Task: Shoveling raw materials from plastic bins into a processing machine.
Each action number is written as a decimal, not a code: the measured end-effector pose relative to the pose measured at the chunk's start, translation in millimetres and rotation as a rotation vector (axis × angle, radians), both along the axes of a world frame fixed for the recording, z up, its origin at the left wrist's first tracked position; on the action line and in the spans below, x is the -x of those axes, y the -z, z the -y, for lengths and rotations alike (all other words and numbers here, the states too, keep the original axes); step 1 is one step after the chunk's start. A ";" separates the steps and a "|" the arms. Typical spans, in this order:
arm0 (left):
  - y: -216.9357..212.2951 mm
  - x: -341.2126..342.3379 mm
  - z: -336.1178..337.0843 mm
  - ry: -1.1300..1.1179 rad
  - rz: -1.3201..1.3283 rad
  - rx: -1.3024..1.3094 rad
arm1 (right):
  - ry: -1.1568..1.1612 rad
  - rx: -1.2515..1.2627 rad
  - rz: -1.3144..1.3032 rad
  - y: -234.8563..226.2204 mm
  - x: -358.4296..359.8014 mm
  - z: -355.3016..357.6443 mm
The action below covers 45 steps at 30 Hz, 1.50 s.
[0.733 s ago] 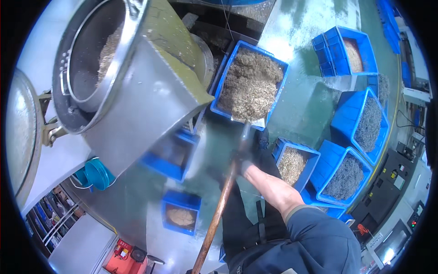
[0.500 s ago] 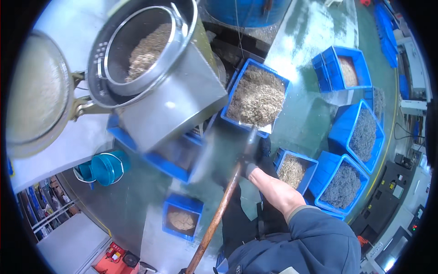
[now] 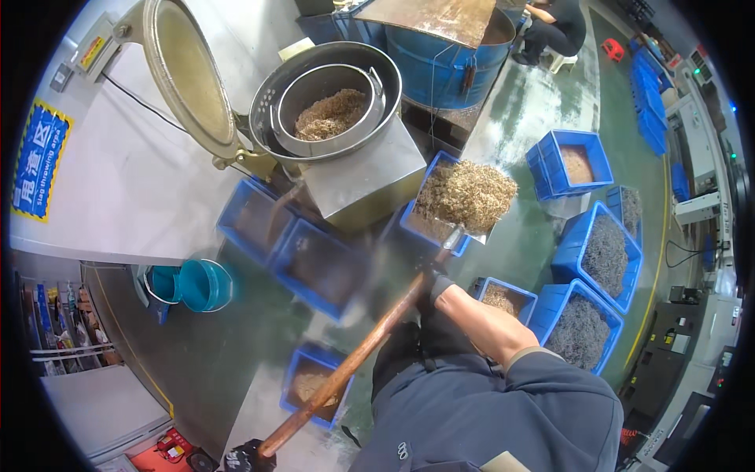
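Shovel loaded with metal shavings, held in both gloved hands

The right hand (image 3: 435, 285) is closed around the long wooden shovel handle (image 3: 354, 362) near the blade; the left hand (image 3: 245, 456) clasps its butt at the lower edge. The shaft runs up-right, the heaped load of pale shavings (image 3: 465, 193) beyond the right hand, just right of the round steel drum machine (image 3: 330, 110).
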<state>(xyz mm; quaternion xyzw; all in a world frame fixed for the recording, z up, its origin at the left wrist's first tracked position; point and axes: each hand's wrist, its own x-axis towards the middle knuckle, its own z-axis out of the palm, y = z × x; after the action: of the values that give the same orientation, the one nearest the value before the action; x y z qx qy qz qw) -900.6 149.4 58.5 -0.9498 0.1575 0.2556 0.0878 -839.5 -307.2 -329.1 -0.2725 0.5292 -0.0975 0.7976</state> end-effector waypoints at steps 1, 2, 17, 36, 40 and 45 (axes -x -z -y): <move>-7.3 -4.5 -0.5 0.029 0.033 -0.042 | 0.153 -0.284 -0.161 -21.6 -23.3 14.2; -12.8 -9.7 -3.1 0.057 0.065 -0.085 | 0.148 -0.279 -0.156 -23.4 -24.5 14.6; -61.3 -68.8 -2.6 -0.079 0.101 0.300 | 0.103 -0.332 0.000 -126.8 -66.0 50.9; -97.7 7.6 -10.8 -0.568 0.215 0.505 | -0.320 -0.233 0.275 -199.2 -237.8 3.5; -98.6 28.6 19.3 -0.628 0.343 0.399 | -0.345 -0.499 0.341 -181.1 -307.6 -21.7; -83.2 41.8 115.4 -0.435 0.870 0.768 | -0.479 -0.689 0.551 -183.9 -361.5 -37.8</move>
<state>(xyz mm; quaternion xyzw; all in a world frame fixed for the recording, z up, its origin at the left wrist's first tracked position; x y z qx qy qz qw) -942.3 34.0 141.7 -0.9411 -0.0091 -0.2180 -0.2584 -478.0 -269.4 -145.1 -0.0714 0.2231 0.2003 0.9513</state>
